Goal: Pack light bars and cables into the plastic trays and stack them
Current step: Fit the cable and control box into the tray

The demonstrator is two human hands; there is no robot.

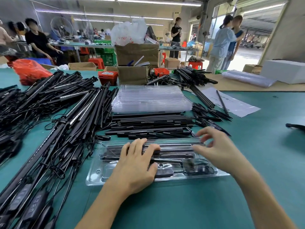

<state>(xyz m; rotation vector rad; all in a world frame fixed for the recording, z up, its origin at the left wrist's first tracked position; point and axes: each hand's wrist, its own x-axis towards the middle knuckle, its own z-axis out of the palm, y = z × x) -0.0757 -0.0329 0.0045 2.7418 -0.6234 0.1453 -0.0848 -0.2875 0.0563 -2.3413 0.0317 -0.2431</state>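
A clear plastic tray (99, 176) lies on the green table in front of me, holding black light bars (175, 150) and a cable with a plug (198, 167). My left hand (137, 164) lies flat on the tray's middle, fingers straight, pressing on the bars. My right hand (217, 149) hovers at the tray's right end with fingers spread and slightly bent, fingertips at the bars; it is blurred. A stack of empty clear trays (151, 100) sits further back. Loose black bars (148, 124) lie between the stack and my tray.
A big heap of black light bars with cables (49, 113) fills the table's left side. Thin black stakes (209, 113) and a paper sheet (231, 103) lie to the right. Cardboard boxes (133, 75), red bins and several people stand beyond the table.
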